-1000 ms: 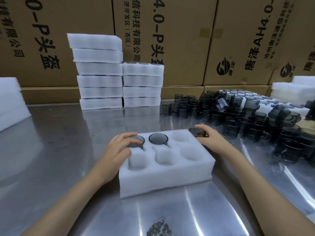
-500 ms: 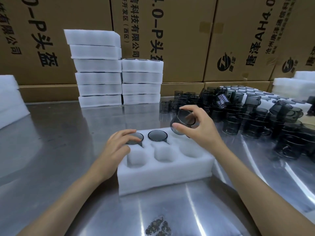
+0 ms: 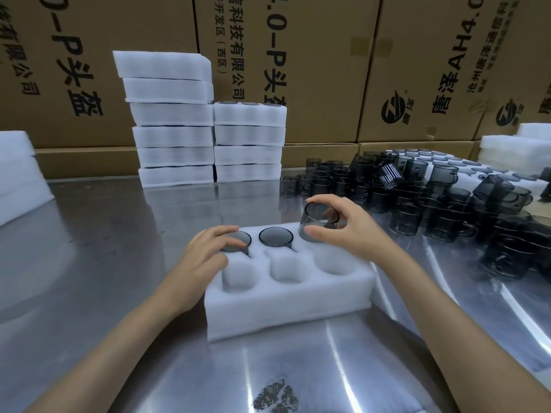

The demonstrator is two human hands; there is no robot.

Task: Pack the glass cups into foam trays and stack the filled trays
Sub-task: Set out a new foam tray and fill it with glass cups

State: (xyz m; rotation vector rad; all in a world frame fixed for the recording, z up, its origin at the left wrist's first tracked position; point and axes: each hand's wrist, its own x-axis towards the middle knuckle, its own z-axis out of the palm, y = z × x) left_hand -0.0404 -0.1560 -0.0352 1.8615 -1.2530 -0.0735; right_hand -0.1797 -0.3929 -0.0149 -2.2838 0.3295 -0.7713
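Since the frame half a second earlier, the right hand (image 3: 346, 228) has lowered its smoked glass cup (image 3: 316, 226) from above the foam tray (image 3: 286, 296) down to the tray's far-right pocket; the left hand (image 3: 205, 251) has not shifted.

**Right hand.** The fingers are curled around the cup in a pinch grip: thumb (image 3: 319, 233) on the near wall, remaining fingers arched over the rim. The cup is tilted, its mouth facing toward the camera, its base at the opening of the far-right pocket. Whether the base is seated cannot be determined.

**Left hand.** The fingers are loosely spread, not clenched, and rest on the rim of the far-left cup (image 3: 237, 241), which sits in its pocket. The palm lies against the tray's left edge.

**Tray.** White expanded foam, rectangular block, soft matte texture, six round pockets in two rows of three. A second seated cup (image 3: 275, 236) occupies the far-middle pocket. The three near pockets hold no cups.

**Surroundings, relative to the tray.** It rests on a brushed, reflective metal table (image 3: 89, 263). Behind it stand two stacks of foam trays (image 3: 208, 135). To its right lies a crowd of loose dark cups (image 3: 432, 201), cylindrical, translucent grey, some with handles. Further behind stand brown cardboard cartons (image 3: 322, 55), printed in black with rotated text including "科技有限公司", "(西区)", "AH4.0" and a round logo.
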